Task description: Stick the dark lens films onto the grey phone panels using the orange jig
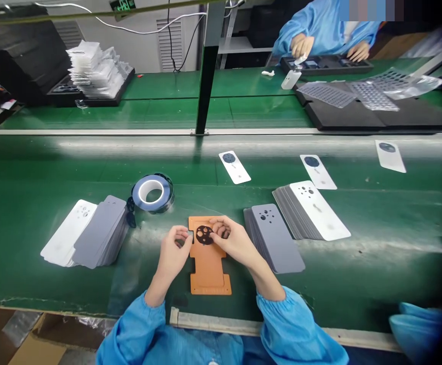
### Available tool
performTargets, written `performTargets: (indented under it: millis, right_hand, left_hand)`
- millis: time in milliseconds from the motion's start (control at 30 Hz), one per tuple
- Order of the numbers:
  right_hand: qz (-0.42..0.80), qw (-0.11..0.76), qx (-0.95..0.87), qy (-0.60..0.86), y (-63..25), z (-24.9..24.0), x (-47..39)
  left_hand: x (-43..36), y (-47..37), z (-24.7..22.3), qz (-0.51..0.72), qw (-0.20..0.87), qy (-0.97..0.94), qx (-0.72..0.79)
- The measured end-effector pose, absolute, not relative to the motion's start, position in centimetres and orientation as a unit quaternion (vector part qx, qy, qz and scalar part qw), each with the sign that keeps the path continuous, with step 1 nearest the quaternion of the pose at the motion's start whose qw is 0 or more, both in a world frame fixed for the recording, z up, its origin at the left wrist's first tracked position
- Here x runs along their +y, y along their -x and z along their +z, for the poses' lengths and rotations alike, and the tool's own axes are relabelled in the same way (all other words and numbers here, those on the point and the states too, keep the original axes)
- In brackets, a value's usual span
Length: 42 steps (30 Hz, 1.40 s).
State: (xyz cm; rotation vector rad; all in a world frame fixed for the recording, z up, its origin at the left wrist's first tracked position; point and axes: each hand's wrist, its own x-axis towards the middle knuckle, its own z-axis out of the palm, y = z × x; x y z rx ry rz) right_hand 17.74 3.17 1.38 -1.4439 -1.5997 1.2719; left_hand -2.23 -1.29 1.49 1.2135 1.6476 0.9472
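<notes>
In front of me an orange fixture plate [207,271] with notched sides lies on the green bench. Over its upper part is a round black sticker [204,234] with several holes, matching a phone's camera area. My right hand [236,241] pinches the sticker's right edge between thumb and finger. At the plate's left edge, my left hand [173,251] has its fingers curled and thumb close to the index finger; whether anything is between them is too small to tell. Behind my left hand stands a roll of blue-edged tape [153,193], with black round pieces hanging at its side.
Grey and white phone back panels [101,230] are fanned at left. To the right are a grey panel stack [277,243] and a white-topped stack [319,213]. Three white panels with dark circles, one here [235,167], lie farther back. A co-worker's hands [302,45] work across the bench.
</notes>
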Motion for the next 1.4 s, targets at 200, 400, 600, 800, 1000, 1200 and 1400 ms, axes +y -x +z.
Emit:
performTargets:
  millis: [200, 400, 600, 800, 1000, 1200, 1400]
  right_hand:
    - [0.475, 0.309, -0.605, 0.559, -17.9, 1.1, 3.7]
    - [0.483, 0.3, -0.603, 0.56, -18.2, 1.3, 4.0]
    - [0.482, 0.286, -0.605, 0.565, -18.2, 1.6, 4.1]
    - [0.486, 0.284, -0.6, 0.568, -18.3, 1.5, 4.2]
    - [0.458, 0.281, -0.611, 0.582, -18.7, 1.0, 4.1]
    - [0.474, 0.307, -0.572, 0.595, -19.5, 0.3, 3.7]
    - [0.522, 0.326, -0.523, 0.59, -19.6, 0.1, 3.0]
  left_hand:
    - [0.7, 1.8, -0.1, 0.366, 0.436, -0.485, 0.664]
    - [0.8, 1.3, 0.7, 0.325, 0.41, -0.498, 0.692]
    - [0.9, 1.1, 1.0, 0.309, 0.396, -0.508, 0.699]
    - [0.9, 1.0, 0.9, 0.305, 0.388, -0.506, 0.707]
    - [0.9, 0.9, 0.8, 0.3, 0.393, -0.503, 0.709]
    - [1.2, 0.9, 1.1, 0.283, 0.395, -0.503, 0.714]
    - [1.1, 0.9, 1.2, 0.281, 0.397, -0.502, 0.715]
